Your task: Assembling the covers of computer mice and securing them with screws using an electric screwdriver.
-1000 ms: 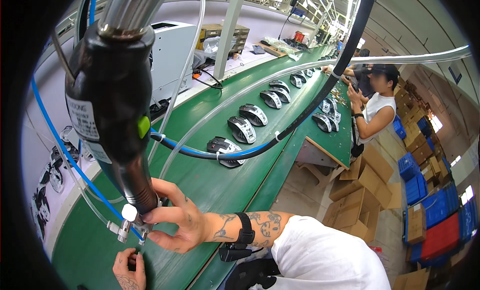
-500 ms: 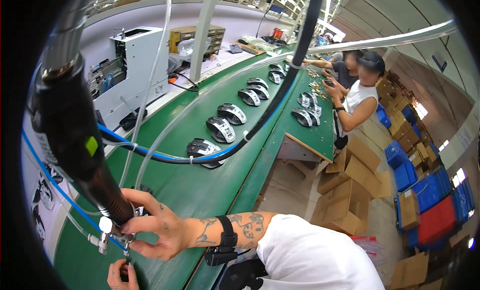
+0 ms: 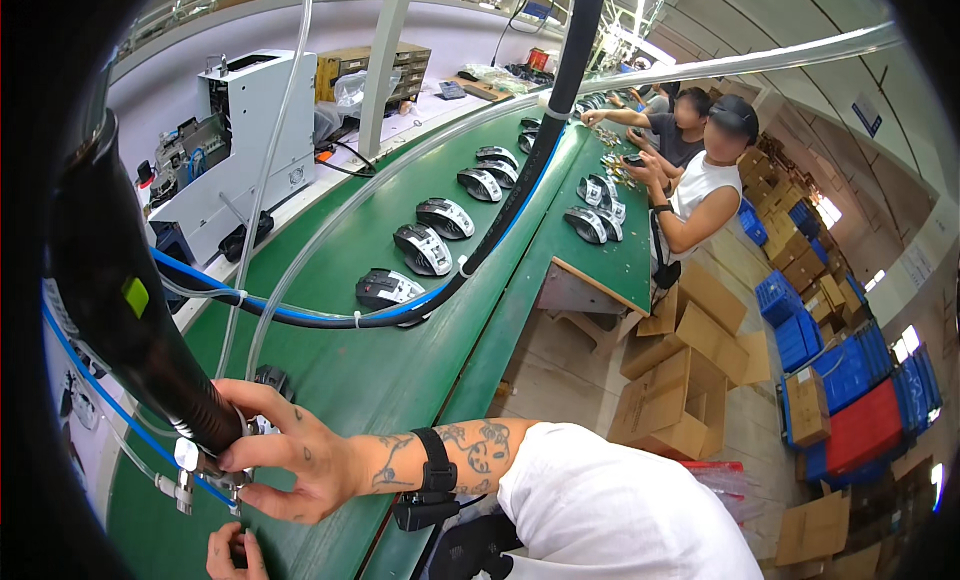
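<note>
Showing the black driver (image 3: 140, 345) farther left in the head view than a second ago, like the whole scene. Grasping its lower end with the right hand (image 3: 300, 470), above the green belt (image 3: 350, 390); curling the left hand (image 3: 236, 558) below, cannot tell whether gripping. Probably heavy, stiff: hold low, firmly.

The lower edge cuts off your left hand (image 3: 225, 566), so you cannot tell whether it holds anything. Your right hand (image 3: 300, 467) partly covers a dark mouse shell (image 3: 273, 381) and the lower end of the black tool (image 3: 135, 335).
</note>
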The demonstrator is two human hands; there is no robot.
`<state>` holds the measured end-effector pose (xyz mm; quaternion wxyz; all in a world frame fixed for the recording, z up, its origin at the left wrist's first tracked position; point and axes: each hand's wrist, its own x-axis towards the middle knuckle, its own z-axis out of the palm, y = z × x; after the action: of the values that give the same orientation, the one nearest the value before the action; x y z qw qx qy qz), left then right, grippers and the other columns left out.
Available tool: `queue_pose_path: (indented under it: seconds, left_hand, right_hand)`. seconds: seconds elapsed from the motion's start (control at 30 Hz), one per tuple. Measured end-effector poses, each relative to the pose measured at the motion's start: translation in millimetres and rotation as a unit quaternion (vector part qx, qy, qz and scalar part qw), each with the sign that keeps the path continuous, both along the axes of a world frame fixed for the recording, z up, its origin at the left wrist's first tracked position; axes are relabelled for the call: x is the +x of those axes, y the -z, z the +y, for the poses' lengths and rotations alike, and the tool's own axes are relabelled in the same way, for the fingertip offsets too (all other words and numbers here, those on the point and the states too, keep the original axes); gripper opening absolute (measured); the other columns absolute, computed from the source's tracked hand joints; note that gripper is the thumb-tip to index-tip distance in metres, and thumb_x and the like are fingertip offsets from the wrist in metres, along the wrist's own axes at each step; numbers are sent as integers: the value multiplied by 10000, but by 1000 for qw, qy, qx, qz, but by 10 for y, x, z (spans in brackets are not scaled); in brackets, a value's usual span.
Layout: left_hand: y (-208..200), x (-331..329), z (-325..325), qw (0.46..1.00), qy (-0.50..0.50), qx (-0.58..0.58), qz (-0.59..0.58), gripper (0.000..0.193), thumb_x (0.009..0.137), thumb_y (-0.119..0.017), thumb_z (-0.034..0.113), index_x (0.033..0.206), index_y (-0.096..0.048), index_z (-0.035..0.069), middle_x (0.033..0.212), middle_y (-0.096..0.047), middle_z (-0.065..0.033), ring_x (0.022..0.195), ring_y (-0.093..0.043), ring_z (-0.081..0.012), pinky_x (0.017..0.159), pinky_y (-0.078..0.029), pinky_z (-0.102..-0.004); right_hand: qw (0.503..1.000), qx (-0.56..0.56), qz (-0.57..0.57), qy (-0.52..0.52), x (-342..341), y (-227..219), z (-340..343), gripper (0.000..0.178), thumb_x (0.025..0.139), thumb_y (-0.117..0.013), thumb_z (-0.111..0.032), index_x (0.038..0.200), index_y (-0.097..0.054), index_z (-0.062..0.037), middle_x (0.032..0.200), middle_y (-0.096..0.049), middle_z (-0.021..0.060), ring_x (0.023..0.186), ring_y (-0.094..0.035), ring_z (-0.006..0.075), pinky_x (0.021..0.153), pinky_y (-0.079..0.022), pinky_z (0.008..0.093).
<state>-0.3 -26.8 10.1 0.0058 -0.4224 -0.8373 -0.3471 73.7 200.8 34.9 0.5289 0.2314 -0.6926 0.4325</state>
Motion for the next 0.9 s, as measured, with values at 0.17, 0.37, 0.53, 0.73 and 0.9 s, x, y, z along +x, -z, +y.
queue_pose_path:
  seconds: [0.17, 0.37, 0.53, 0.73, 0.9]
  left_hand:
    - [-12, -4, -2, 1000, 3, 0, 8, 137, 851, -635, 109, 943, -646, 8, 775, -612, -133, 631, -578, -241, 592, -479, -330]
    - [-11, -5, -4, 1000, 6, 4, 3, 139, 854, -633, 105, 944, -643, -1, 783, -616, -133, 640, -585, -238, 597, -482, -324]
    - [-29, 3, -1, 1000, 10, 6, 6, 140, 855, -633, 104, 946, -642, -2, 784, -616, -132, 644, -588, -232, 600, -484, -320]
    - [14, -17, -5, 1000, 9, 6, 3, 134, 850, -637, 98, 944, -642, 3, 779, -613, -127, 638, -586, -227, 595, -483, -316]
    - [8, -14, 3, 1000, 10, 8, 10, 130, 847, -638, 91, 943, -641, 4, 776, -610, -126, 631, -580, -224, 588, -479, -313]
  right_hand:
    - [1000, 2, 1, 4, -6, -9, -6, 573, 674, -653, 18, 1187, -442, -126, 1349, -289, 288, 1061, -506, 417, 894, -442, 435]
    - [1000, 7, 0, 14, 6, -21, -2, 560, 677, -652, 14, 1179, -443, -121, 1348, -288, 288, 1059, -505, 421, 879, -449, 436]
    - [1000, 6, -5, 14, 2, -23, -1, 554, 677, -652, 14, 1174, -447, -120, 1348, -287, 288, 1055, -508, 421, 863, -460, 428]
    - [1000, 4, -5, 11, 0, -18, -1, 551, 680, -655, 7, 1175, -450, -121, 1346, -289, 286, 1040, -518, 413, 848, -467, 420]
    - [1000, 2, -1, 18, -1, -15, -4, 555, 680, -658, 6, 1179, -452, -124, 1347, -289, 285, 1039, -523, 415, 853, -467, 419]
